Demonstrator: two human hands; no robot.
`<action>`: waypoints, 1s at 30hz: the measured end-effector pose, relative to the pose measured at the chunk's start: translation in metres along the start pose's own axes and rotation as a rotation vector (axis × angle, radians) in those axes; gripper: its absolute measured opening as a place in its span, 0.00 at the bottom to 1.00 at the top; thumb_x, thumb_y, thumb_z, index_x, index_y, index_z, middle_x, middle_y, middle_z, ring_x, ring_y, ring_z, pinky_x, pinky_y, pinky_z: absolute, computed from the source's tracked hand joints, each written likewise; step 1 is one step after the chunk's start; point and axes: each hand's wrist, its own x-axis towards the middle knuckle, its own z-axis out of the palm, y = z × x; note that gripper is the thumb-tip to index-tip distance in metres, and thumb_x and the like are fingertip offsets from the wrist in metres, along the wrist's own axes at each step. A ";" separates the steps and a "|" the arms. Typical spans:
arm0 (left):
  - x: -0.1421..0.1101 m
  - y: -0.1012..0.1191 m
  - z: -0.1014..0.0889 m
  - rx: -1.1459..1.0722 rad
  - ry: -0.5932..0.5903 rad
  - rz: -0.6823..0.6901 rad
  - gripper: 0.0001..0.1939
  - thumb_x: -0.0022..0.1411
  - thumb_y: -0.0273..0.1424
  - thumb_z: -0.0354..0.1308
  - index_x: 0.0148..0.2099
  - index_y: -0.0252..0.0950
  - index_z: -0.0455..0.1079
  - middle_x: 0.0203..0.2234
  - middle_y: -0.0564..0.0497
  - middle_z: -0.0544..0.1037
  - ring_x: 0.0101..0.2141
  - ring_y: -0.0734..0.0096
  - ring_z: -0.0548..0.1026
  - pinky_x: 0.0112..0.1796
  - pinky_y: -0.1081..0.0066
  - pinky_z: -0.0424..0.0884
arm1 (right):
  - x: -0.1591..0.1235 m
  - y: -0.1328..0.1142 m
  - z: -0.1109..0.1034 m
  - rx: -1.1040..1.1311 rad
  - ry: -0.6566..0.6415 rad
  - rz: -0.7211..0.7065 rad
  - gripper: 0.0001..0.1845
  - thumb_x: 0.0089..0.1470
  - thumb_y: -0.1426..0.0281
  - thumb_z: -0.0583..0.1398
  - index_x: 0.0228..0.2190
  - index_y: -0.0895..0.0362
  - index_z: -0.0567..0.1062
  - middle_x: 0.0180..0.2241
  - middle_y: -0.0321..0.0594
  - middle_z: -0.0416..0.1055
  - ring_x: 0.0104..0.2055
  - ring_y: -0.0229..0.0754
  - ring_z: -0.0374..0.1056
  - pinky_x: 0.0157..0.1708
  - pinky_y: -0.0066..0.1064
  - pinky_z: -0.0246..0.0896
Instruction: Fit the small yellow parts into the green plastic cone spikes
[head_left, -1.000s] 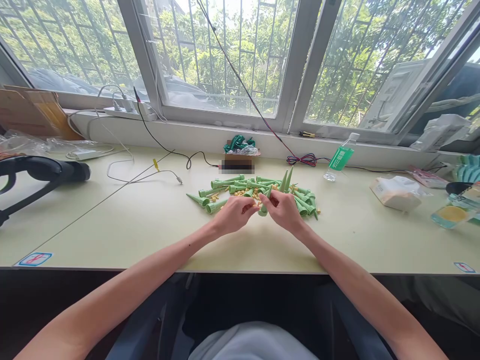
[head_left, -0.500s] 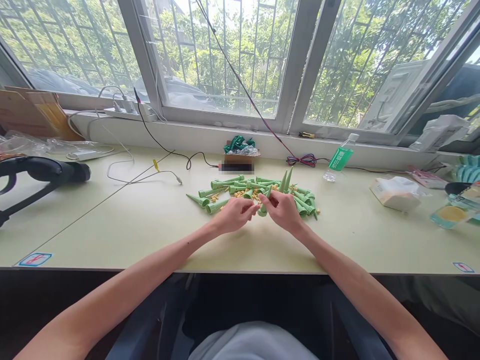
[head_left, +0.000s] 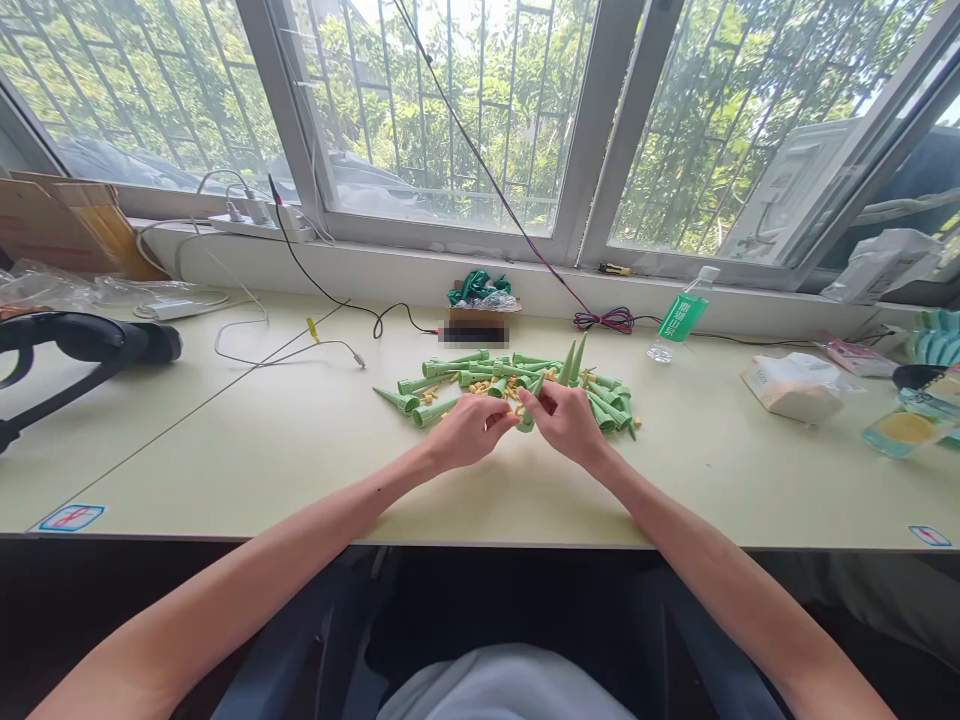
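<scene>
A heap of green plastic cone-shaped spikes (head_left: 465,377) mixed with small yellow pieces (head_left: 429,396) lies on the pale green table (head_left: 300,450), just beyond my hands. My right hand (head_left: 571,424) is closed round one green cone (head_left: 528,412), its point tilted up and away. My left hand (head_left: 471,430) is pinched at the wide lower end of that same cone, fingertips together. What the left fingertips hold is too small to make out.
A green-labelled water bottle (head_left: 681,318) and a white tissue pack (head_left: 795,388) stand to the right. Cables (head_left: 322,292) run across the back left, and a black curved device (head_left: 82,345) lies at the far left. A small box with green bags (head_left: 480,300) sits behind the heap.
Both hands stay at the same spot with the cone between them. Only slight finger movement at the cone's lower end shows.
</scene>
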 end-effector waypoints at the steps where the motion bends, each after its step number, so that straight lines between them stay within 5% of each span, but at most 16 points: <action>1: 0.000 0.000 0.000 -0.003 0.003 0.009 0.22 0.66 0.40 0.50 0.22 0.37 0.59 0.16 0.54 0.63 0.19 0.74 0.58 0.24 0.70 0.55 | 0.000 0.000 0.000 -0.007 -0.001 0.002 0.28 0.60 0.50 0.54 0.18 0.55 0.57 0.15 0.31 0.56 0.19 0.33 0.49 0.21 0.28 0.46; 14: 0.000 -0.002 0.001 0.029 0.005 0.035 0.20 0.66 0.38 0.51 0.22 0.37 0.60 0.17 0.54 0.66 0.20 0.74 0.62 0.25 0.70 0.59 | 0.000 0.000 0.000 0.003 -0.012 0.006 0.27 0.60 0.52 0.54 0.18 0.55 0.57 0.15 0.31 0.55 0.19 0.34 0.48 0.21 0.28 0.45; 22: 0.000 0.006 -0.003 -0.126 -0.048 -0.015 0.14 0.66 0.40 0.53 0.34 0.36 0.71 0.26 0.52 0.76 0.27 0.73 0.72 0.27 0.75 0.66 | 0.001 -0.002 -0.005 0.011 -0.056 0.017 0.21 0.61 0.57 0.55 0.21 0.55 0.59 0.18 0.30 0.56 0.21 0.34 0.50 0.23 0.28 0.46; 30: -0.001 -0.001 0.000 -0.051 -0.151 0.060 0.06 0.62 0.32 0.57 0.36 0.36 0.74 0.25 0.53 0.76 0.27 0.73 0.71 0.30 0.73 0.65 | 0.001 0.008 0.003 -0.074 -0.291 -0.017 0.18 0.62 0.63 0.52 0.22 0.55 0.59 0.20 0.33 0.63 0.23 0.35 0.55 0.24 0.27 0.47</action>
